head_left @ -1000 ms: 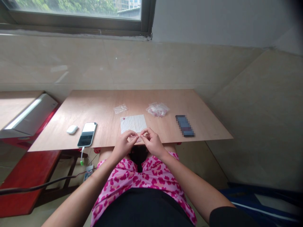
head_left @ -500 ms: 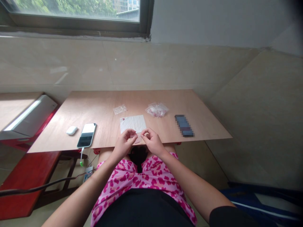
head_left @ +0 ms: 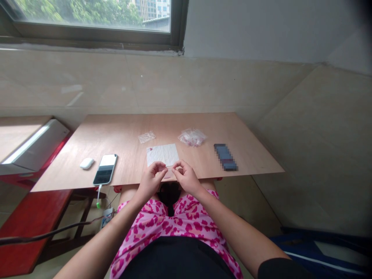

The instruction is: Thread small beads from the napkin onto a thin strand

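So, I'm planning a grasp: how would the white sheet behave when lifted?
The white sheet would probably droop and feel light, as it looks thin and wrinkled. The reddish bits near its far left corner might slide off if it tilts.

On my desk [head_left: 116,126] I see a rounded white case [head_left: 86,163] beside a phone [head_left: 105,169] with a white cable [head_left: 99,190] at my left, a dark, pixelated device [head_left: 226,157] at my right, and beyond, a window [head_left: 87,17].

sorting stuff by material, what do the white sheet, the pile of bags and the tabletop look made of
White sheet: matte, lightly creased; tissue or cloth, can't tell.
Pile of bags: likely plastic film, see-through with glints.
Tabletop: apparently wood or wood-look board, smooth, faintly grained.
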A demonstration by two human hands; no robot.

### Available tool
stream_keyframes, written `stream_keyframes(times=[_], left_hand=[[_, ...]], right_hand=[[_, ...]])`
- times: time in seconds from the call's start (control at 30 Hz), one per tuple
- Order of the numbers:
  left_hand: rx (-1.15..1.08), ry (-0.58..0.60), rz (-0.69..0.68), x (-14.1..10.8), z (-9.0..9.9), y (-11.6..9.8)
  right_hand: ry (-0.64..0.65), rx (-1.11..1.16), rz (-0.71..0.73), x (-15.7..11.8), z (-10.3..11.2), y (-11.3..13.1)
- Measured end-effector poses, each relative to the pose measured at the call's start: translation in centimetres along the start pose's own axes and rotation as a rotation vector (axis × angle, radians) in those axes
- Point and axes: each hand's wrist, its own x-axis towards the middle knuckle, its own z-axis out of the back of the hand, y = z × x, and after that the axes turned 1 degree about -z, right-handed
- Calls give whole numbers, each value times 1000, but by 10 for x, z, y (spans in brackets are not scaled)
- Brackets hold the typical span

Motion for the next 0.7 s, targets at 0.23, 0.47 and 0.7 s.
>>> stream_keyframes(times=[0.23, 0.47, 0.7], left_hand=[[-25, 59, -19, -1, -2, -1], [-9, -4, -44, 3, 4, -1], [20, 0, -48, 2, 4, -1]], right_hand=[[10, -14, 38, -2, -2, 3], [-84, -26, 78, 4, 7, 0], [-29, -78, 40, 3, 8, 5]])
